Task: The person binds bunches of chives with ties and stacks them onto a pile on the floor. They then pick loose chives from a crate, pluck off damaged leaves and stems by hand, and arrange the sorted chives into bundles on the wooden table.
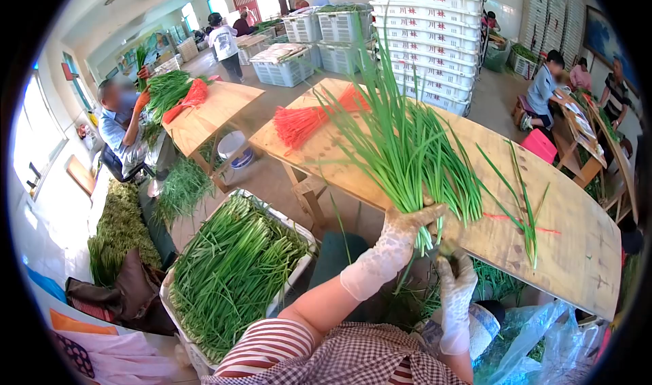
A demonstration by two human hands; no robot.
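My left hand (413, 222), in a soiled pale glove, is wrapped around a bunch of garlic chives (402, 171) near its white stem ends. The long leaves fan up and away over the wooden table (574, 256). My right hand (456, 280), also gloved, is just below the table's near edge, close to the stem ends. Its fingers are curled but apart, with nothing visible between them. More chives lie against the bunch on its right. A few loose chive stalks (528, 215) rest on the table farther right, across a thin red tie (494, 216).
A pile of red ties (305, 123) lies at the table's left end. A crate of chives (238, 269) stands at my left. Clear plastic bags (523, 347) are at lower right. White crates (435, 45) are stacked behind the table. Another person (122, 123) holds chives at the left table.
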